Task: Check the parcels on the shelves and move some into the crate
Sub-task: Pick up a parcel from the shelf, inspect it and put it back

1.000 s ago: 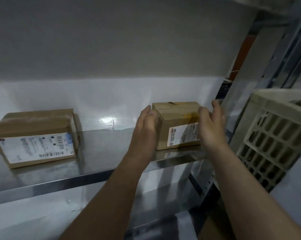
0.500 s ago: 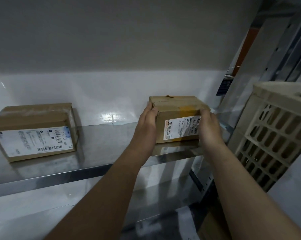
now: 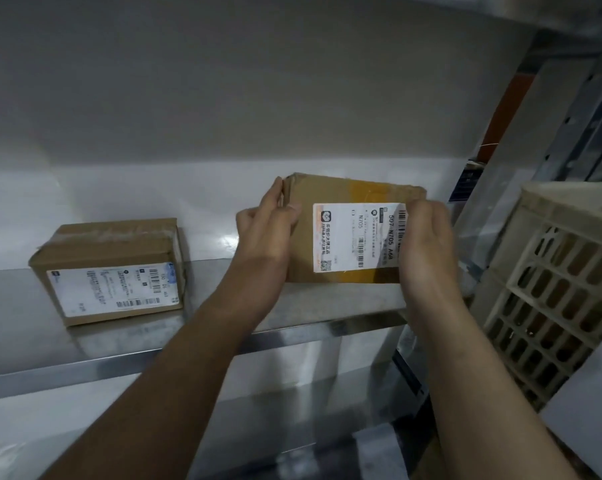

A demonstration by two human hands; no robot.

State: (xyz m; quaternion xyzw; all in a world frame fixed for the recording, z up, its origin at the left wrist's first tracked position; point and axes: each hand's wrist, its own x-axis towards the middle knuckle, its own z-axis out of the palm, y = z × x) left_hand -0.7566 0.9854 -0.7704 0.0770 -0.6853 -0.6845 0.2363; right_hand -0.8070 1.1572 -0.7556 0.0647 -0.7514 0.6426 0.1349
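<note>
A small brown cardboard parcel (image 3: 341,192) with a white shipping label is tilted up so its label faces me, its lower edge on the steel shelf (image 3: 223,317). My left hand (image 3: 266,230) grips its left side, thumb on the front and fingers behind. My right hand (image 3: 426,240) grips its right side, covering part of the label. A second brown parcel (image 3: 109,268) with a white label lies flat on the same shelf to the left. A cream plastic lattice crate (image 3: 549,285) stands at the right.
A lower steel shelf (image 3: 275,403) shows below. Grey upright shelf posts (image 3: 576,140) rise at the right behind the crate. The white back wall (image 3: 154,195) closes off the shelf.
Both hands closed on the right parcel and tipped it up and toward me, so the label now faces the camera. The left parcel stayed put.
</note>
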